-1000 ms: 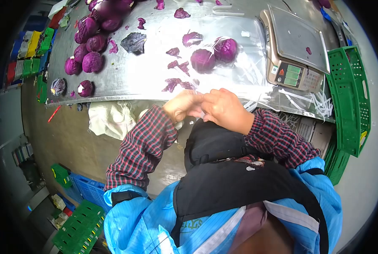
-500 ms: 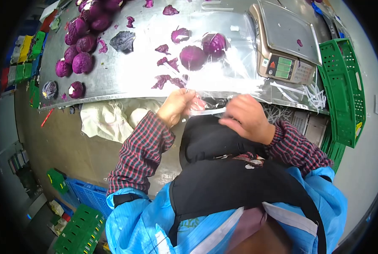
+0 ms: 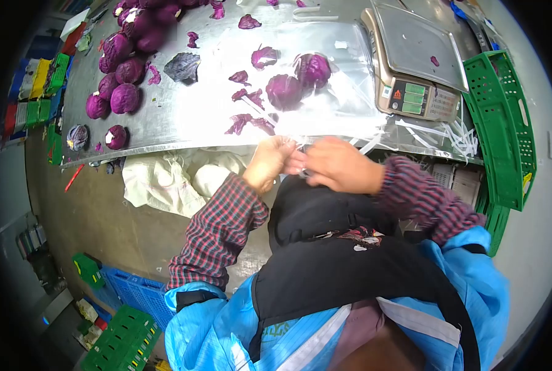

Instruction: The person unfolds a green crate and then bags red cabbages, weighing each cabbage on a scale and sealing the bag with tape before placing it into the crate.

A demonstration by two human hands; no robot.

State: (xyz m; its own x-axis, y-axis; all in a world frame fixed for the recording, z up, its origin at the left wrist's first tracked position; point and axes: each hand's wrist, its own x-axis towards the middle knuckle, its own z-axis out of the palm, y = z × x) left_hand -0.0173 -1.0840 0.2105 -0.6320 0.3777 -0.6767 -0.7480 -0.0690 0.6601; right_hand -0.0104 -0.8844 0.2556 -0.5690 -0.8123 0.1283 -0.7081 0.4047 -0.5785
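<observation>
Left hand (image 3: 268, 164)'s pinched on the clear bag (image 3: 345, 93)'s near end by the table (image 3: 171, 117) edge; right hand (image 3: 344, 166) meets it at 3 o'clock, too blurry to tell its grip. Bag runs lengthwise toward 12-ish, two cabbages (image 3: 313, 70) inside. Open room at 10, scale (image 3: 415, 46) crowding 2.

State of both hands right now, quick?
Left hand: closed, seemingly pinching the clear bag.
Right hand: fingers curled by the left's; blurred, grip cannot be told.
</observation>
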